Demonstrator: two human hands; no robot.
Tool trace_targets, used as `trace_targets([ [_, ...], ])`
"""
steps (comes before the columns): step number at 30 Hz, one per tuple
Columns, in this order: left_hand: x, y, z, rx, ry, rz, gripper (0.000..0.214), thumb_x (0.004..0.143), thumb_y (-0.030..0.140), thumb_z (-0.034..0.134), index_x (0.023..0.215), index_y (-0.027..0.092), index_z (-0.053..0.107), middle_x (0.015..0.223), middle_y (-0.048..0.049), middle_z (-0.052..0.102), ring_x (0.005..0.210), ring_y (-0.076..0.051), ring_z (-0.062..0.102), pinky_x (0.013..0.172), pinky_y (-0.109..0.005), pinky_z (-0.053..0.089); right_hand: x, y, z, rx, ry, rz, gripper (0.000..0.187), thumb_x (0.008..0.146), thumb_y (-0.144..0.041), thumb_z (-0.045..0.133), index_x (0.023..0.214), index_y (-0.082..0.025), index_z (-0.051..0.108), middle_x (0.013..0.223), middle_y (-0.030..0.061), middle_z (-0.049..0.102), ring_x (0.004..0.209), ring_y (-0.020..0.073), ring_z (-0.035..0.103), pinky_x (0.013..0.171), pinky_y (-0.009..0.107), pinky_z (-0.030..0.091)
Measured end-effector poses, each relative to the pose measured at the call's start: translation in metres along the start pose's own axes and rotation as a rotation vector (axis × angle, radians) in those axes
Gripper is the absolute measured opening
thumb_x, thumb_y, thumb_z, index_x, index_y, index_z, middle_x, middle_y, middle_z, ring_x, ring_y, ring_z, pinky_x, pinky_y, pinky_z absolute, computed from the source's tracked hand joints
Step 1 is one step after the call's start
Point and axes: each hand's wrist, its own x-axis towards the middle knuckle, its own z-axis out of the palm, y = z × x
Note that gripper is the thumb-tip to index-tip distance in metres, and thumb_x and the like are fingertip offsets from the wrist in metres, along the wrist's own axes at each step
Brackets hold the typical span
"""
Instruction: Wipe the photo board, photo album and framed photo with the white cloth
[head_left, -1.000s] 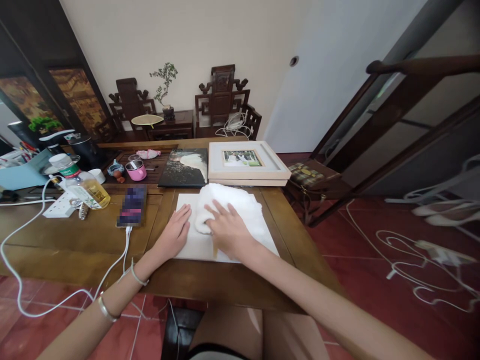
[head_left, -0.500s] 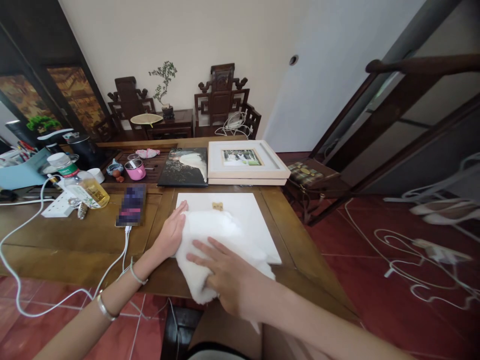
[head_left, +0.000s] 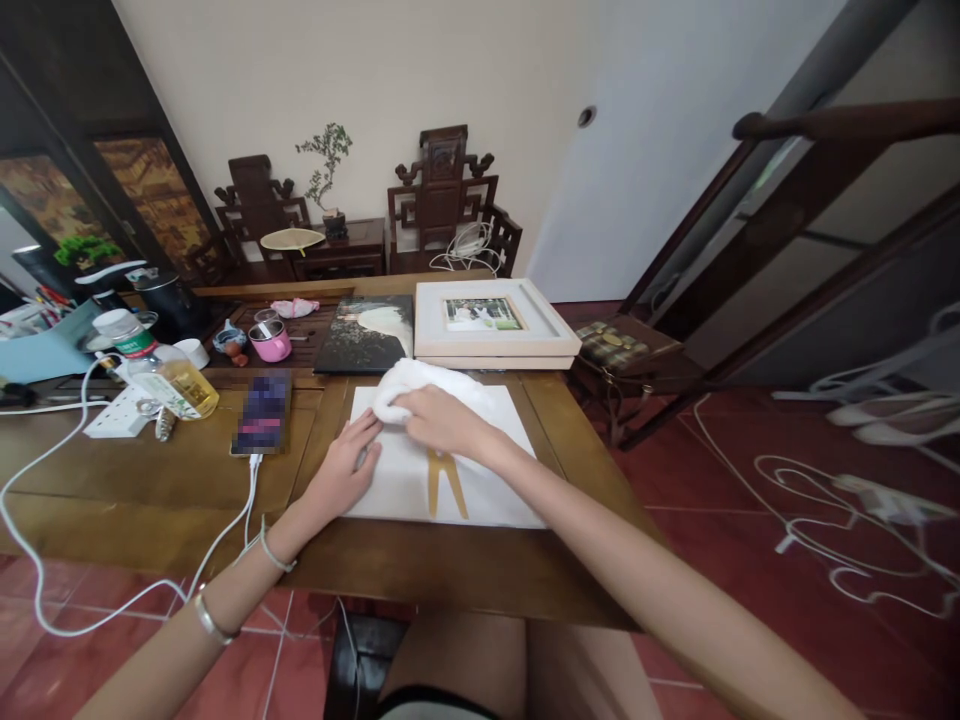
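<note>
A flat white board [head_left: 397,490] lies on the wooden table, with a tan piece [head_left: 448,488] shaped like two splayed legs on its face. My right hand [head_left: 442,418] grips a bunched, fluffy white cloth [head_left: 442,376] on the far part of the board. The cloth and that hand cover the top of the tan piece. My left hand [head_left: 349,465] rests over the board's left edge, fingers stretched toward the cloth's near left side.
Behind the board sit a white picture frame [head_left: 553,330] and a dark photo panel [head_left: 352,345]. To the left are a phone [head_left: 262,410] on a white cable, a pink cup [head_left: 270,340], a bottle [head_left: 187,388] and a power strip [head_left: 118,413].
My right hand has moved the cloth from the board's near edge to its far part, uncovering the tan legs and near surface. My left hand has shifted slightly toward me.
</note>
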Motion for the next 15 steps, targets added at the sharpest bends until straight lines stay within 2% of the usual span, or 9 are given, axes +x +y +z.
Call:
trace_targets([
  [4, 0.0, 0.0, -0.003, 0.015, -0.009, 0.031, 0.04, 0.09, 0.026, 0.041, 0.126, 0.015, 0.056, 0.134, -0.013, 0.053, 0.129, -0.027, 0.044, 0.111, -0.049, 0.028, 0.035, -0.011, 0.002, 0.03, 0.0, -0.01, 0.031, 0.073, -0.009, 0.039, 0.088, -0.018, 0.064, 0.099, 0.0065, 0.07, 0.09, 0.0238, 0.061, 0.072, 0.026, 0.041],
  [7, 0.0, -0.001, -0.003, 0.019, -0.015, 0.06, 0.039, 0.091, 0.024, 0.04, 0.125, 0.014, 0.056, 0.133, -0.0132, 0.054, 0.128, -0.026, 0.045, 0.112, -0.048, 0.027, 0.039, -0.014, 0.005, 0.025, -0.005, 0.004, 0.027, 0.073, -0.011, 0.04, 0.085, -0.017, 0.064, 0.096, 0.01, 0.069, 0.083, 0.0245, 0.062, 0.066, 0.027, 0.04],
  [10, -0.001, -0.003, -0.002, 0.021, -0.016, 0.045, 0.042, 0.091, 0.026, 0.04, 0.128, 0.012, 0.053, 0.139, -0.0145, 0.048, 0.132, -0.026, 0.04, 0.112, -0.049, 0.026, 0.024, -0.001, 0.001, 0.017, 0.002, 0.022, 0.028, 0.073, -0.011, 0.04, 0.086, -0.016, 0.064, 0.098, 0.0119, 0.068, 0.086, 0.0259, 0.061, 0.069, 0.028, 0.04],
  [15, -0.003, -0.004, 0.0, 0.027, -0.045, 0.023, 0.044, 0.091, 0.028, 0.039, 0.13, 0.011, 0.05, 0.141, -0.0146, 0.046, 0.136, -0.024, 0.034, 0.113, -0.049, 0.025, -0.027, 0.047, -0.015, -0.005, 0.033, 0.044, 0.038, 0.069, -0.005, 0.037, 0.092, -0.014, 0.065, 0.105, 0.0117, 0.068, 0.099, 0.0277, 0.059, 0.084, 0.033, 0.041],
])
